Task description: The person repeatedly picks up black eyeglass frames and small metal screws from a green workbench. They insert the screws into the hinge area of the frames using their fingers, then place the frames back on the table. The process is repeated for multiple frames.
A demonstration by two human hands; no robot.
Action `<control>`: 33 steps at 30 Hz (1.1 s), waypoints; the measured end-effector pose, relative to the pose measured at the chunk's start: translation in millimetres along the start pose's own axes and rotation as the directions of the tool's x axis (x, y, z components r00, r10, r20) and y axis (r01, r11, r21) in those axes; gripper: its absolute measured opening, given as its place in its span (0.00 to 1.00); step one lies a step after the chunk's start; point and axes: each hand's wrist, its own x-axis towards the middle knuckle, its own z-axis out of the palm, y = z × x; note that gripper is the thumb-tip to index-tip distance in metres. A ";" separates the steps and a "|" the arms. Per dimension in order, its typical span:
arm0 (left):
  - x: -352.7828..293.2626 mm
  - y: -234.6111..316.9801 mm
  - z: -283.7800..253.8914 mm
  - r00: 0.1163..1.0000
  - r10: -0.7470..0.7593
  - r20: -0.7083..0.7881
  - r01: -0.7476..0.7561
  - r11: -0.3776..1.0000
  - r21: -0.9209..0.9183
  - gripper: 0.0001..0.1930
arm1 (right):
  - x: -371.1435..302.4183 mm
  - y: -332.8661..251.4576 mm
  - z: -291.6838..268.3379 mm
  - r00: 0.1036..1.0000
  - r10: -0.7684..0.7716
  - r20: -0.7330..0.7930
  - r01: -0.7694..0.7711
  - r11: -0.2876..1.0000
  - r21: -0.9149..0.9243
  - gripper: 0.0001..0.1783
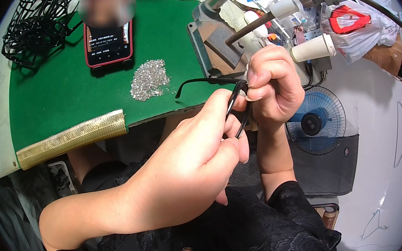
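A black eyeglass frame (204, 81) is held up in front of my body, just off the table's front edge. My left hand (193, 163) grips its front part, with fingers wrapped round the rim. One temple arm sticks out to the left over the table, its curved tip pointing at a heap of tiny silvery metal pieces (148, 80). At the hinge corner, my right hand (278, 82) is closed in a pinch, thumb and forefinger against the frame. Whatever small piece those fingertips may hold is too small to make out.
A phone in a red case (109, 46) lies on the green tabletop (69, 98) beside a tangle of black frames (36, 32). Gold mesh edging (76, 138) lines the front. A metal bench press (222, 48), a paper cup (313, 48) and a blue fan (315, 120) are right.
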 end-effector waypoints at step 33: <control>128.0 36.1 4.8 0.896 0.353 -0.270 -0.352 0.934 0.056 0.14 | -41.1 29.1 -28.2 0.791 0.314 -0.524 -0.292 0.948 0.128 0.10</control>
